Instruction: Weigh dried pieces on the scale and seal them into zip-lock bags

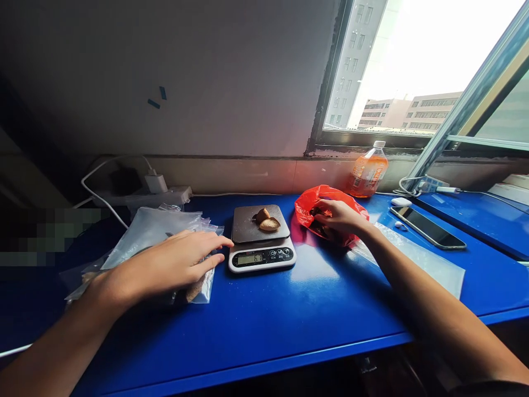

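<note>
Brown mushroom pieces (269,224), one with its pale underside up, lie on the dark plate of a white kitchen scale (262,266). The scale's display is lit, its digits hard to read. My left hand (182,259) is open, fingers spread, above clear zip bags (142,226); its index fingertip is at the scale's left edge. My right hand (336,218) reaches into a red plastic bag (316,194) right of the scale. Its fingers are curled among dark brown pieces there. The fingertips are partly hidden, and what they grip cannot be made out.
An orange drink bottle (369,171) stands behind the red bag. A phone (430,227), a white earbud case (400,202) and a flat clear bag (438,275) lie at the right. A power strip (179,194) with a charger (156,182) is at the back left. The blue table's front edge (264,364) is near me.
</note>
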A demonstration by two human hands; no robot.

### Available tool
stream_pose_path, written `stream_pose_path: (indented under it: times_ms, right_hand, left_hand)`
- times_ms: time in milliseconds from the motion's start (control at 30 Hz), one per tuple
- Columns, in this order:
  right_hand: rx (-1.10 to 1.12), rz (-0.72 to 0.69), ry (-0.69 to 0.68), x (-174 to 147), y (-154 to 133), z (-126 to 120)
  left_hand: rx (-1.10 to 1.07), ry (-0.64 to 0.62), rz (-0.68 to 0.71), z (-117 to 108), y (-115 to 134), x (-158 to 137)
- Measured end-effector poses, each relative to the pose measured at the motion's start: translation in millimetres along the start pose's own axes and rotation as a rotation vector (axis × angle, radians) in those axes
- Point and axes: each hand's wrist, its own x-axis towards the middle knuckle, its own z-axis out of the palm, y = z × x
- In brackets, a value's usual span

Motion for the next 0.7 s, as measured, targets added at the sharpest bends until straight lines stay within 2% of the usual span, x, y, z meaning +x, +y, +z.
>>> stream_pose_path:
  times_ms: [433, 700]
  right_hand:
    - [0.312, 0.118, 0.06, 2, 25, -15]
    - [0.325, 0.142, 0.057, -3, 19, -20]
  left_hand:
    - [-0.037, 0.006, -0.013, -4, 0, -3]
    - [-0.05, 0.035, 0.015, -4, -2, -3]
